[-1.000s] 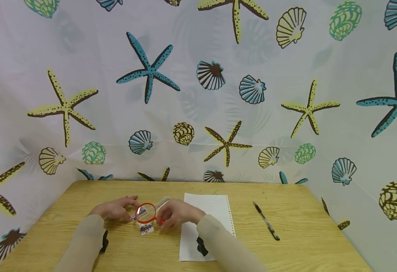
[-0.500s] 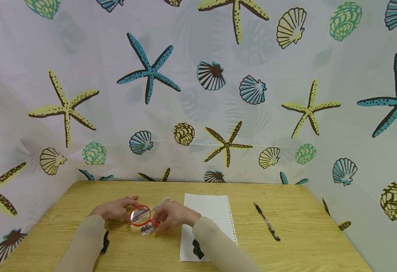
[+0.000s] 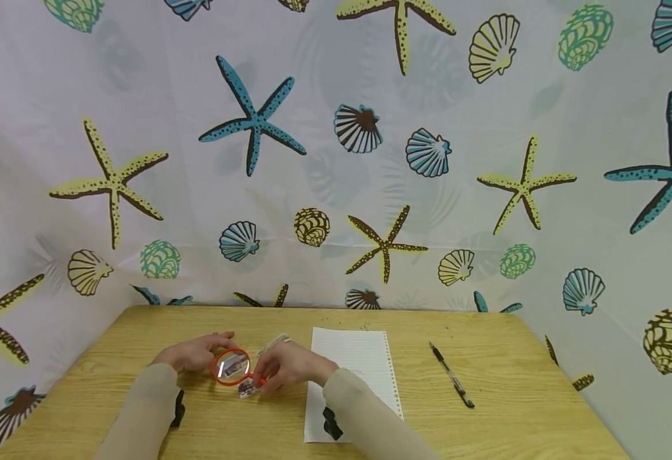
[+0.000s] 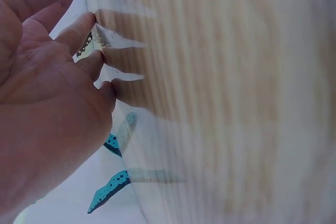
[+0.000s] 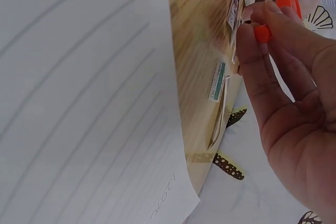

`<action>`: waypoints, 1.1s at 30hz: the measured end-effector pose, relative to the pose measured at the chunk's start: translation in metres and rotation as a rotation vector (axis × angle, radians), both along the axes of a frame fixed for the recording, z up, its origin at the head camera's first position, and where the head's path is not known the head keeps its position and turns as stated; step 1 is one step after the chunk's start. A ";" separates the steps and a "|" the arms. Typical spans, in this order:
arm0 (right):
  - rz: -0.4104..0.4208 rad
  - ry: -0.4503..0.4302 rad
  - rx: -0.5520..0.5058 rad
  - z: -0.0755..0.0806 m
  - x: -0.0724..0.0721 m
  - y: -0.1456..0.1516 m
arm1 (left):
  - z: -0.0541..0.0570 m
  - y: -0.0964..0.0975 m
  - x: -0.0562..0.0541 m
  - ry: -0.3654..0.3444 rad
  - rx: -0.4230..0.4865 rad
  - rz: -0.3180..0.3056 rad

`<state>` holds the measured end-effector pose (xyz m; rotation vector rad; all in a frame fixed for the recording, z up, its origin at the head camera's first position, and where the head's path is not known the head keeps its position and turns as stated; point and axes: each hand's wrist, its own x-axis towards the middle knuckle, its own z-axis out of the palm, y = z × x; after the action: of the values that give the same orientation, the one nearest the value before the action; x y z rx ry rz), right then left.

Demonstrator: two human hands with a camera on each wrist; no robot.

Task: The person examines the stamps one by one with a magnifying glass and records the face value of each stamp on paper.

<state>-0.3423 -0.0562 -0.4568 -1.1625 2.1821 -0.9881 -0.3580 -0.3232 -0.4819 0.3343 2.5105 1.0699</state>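
Observation:
My right hand (image 3: 291, 366) pinches the orange handle (image 5: 263, 34) of a round magnifying glass (image 3: 232, 367) between thumb and fingers. Through the lens shows a small printed picture (image 3: 235, 365) on the table. A second small picture (image 3: 247, 388) lies just below the lens, partly beside the right hand's fingers. Behind that hand is another small printed piece (image 3: 271, 344), partly covered. My left hand (image 3: 195, 353) rests at the left of the lens, and in the left wrist view its extended fingertips touch the wooden table (image 4: 210, 77). Whether it touches the picture is hidden.
A lined sheet of paper (image 3: 350, 348) with faint handwriting lies under the right forearm. Farther right is a black pen (image 3: 451, 375). A curtain (image 3: 324, 179) printed with starfish and shells surrounds the table's back and sides.
My right hand has moved the magnifying glass left and slightly down, closer to the left hand, uncovering more of the printed piece behind. The left hand has stayed in place.

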 end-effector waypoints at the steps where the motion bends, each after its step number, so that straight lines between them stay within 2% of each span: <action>1: 0.002 -0.010 -0.004 0.001 0.000 0.000 | 0.001 0.000 0.000 0.000 0.004 0.002; 16: -0.013 -0.076 -0.014 0.000 0.003 0.000 | -0.001 -0.001 -0.001 0.015 -0.031 -0.004; 24: -0.014 -0.072 -0.020 -0.001 0.002 0.000 | 0.001 -0.001 -0.002 0.021 -0.026 -0.015; 33: -0.014 -0.076 -0.025 -0.001 0.001 0.002 | 0.003 0.000 0.001 0.004 -0.013 0.008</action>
<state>-0.3417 -0.0542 -0.4576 -1.1038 2.1267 -1.0511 -0.3573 -0.3230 -0.4788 0.3231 2.5236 1.0564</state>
